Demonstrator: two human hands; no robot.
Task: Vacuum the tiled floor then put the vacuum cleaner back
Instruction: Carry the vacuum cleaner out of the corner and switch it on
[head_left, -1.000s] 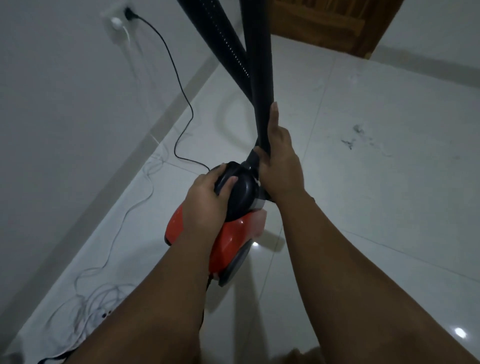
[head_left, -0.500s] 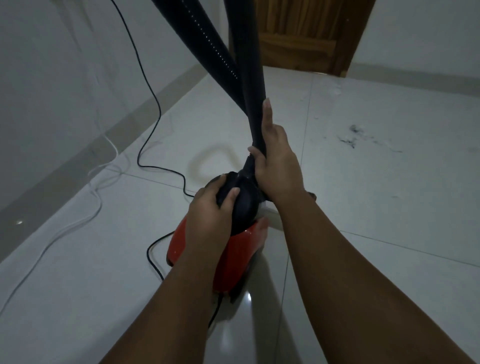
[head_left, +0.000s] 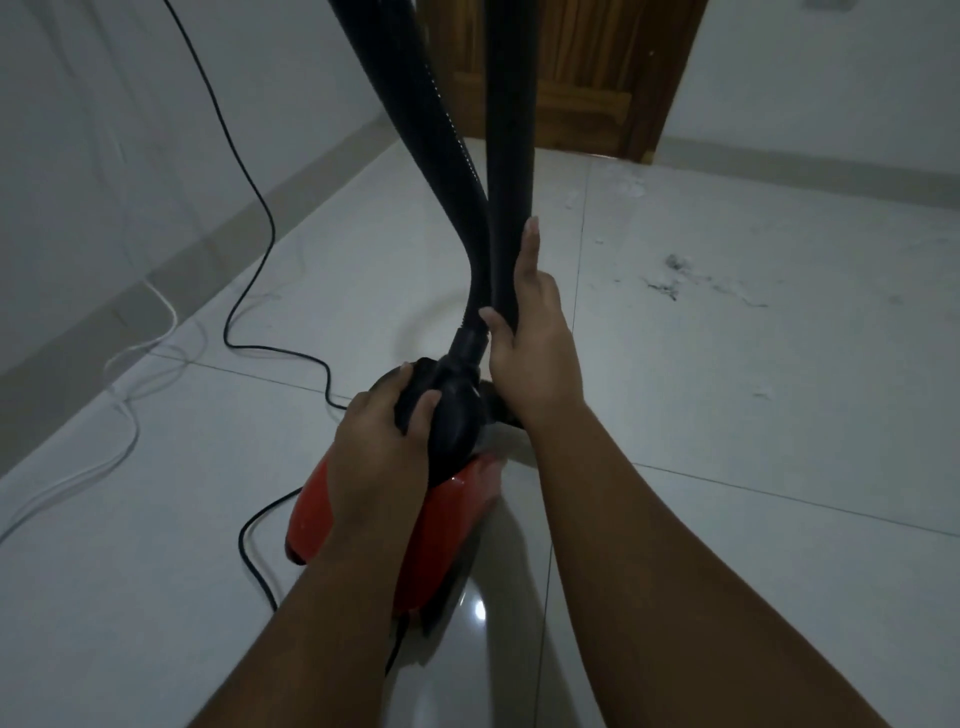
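Head view: your left hand (head_left: 376, 447) hides the vacuum cleaner (head_left: 447, 530) handle its fingers clasp; right hand (head_left: 535, 345) fingers wrap the tube (head_left: 511, 156), cut off above.

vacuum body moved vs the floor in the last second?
Yes. The red vacuum body has gone forward toward the wooden door, held by the left hand and right hand. Earlier it sat before a tile joint; now it straddles it.

The pale, glossy tiled floor (head_left: 727, 415) mirrors a light. The red glossy plastic vacuum body (head_left: 447, 525) shines, topped by a smooth black plastic housing (head_left: 457, 415). The black ribbed hose (head_left: 415, 104) looks matt. The brown wooden door (head_left: 587, 73) shows grain.
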